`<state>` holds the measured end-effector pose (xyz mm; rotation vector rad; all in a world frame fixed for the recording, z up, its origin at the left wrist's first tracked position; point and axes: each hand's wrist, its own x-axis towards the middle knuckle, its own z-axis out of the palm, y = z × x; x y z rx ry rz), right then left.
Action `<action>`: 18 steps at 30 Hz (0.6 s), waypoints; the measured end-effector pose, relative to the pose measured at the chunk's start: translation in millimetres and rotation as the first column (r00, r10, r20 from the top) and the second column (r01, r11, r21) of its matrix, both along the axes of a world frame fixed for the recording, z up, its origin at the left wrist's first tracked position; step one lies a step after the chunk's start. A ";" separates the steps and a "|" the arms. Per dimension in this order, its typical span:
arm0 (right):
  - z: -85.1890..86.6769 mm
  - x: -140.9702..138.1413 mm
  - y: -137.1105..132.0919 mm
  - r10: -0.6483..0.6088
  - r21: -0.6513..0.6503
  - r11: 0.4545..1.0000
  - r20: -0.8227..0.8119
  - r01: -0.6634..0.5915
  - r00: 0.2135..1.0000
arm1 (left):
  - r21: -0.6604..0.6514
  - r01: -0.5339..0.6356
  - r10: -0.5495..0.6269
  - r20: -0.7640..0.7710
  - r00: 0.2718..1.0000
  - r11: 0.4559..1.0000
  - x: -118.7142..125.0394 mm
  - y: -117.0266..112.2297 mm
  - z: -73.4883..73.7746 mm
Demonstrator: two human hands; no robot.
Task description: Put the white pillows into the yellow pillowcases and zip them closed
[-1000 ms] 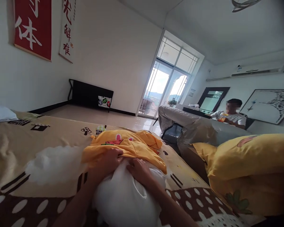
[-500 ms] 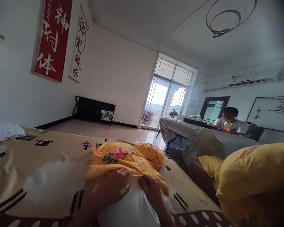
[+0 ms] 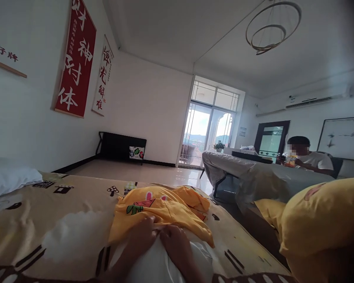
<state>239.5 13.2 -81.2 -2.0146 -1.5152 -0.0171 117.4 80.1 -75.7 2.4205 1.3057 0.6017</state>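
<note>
A yellow pillowcase [image 3: 168,206] with a carrot print lies rumpled on a patterned bedsheet [image 3: 85,204]. Its near edge overlaps a white pillow [image 3: 155,263], most of which sits under my forearms. My left hand [image 3: 144,232] is closed on the pillowcase's near edge, thumb side inward. Right beside it, my right hand [image 3: 177,241] pinches the same edge, fingers curled. The two hands almost touch. Whether they also grip some of the white pillow is hidden.
A plump yellow pillow [image 3: 324,220] stands close on the right. White bedding [image 3: 11,181] lies at the left edge. Beyond the bed, a person [image 3: 315,159] sits behind a table [image 3: 224,163] draped in plastic. A black folded frame [image 3: 118,147] leans on the far wall.
My right hand has moved left, closer to my left hand, along the pillowcase's edge. The view has tilted up a little, so the room sits lower in the picture.
</note>
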 end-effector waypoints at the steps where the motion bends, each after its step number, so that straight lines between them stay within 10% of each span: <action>1: 0.2 -1.6 -1.9 0.003 0.009 1.000 0.003 -0.003 1.000 | 0.004 0.001 -0.001 0.007 1.000 1.000 0.2 -1.5 -1.4; 18: 29.1 38.6 -92.9 -0.163 0.303 0.946 0.137 0.115 0.977 | 0.072 -0.169 0.154 0.177 0.972 0.983 -11.0 7.3 -22.7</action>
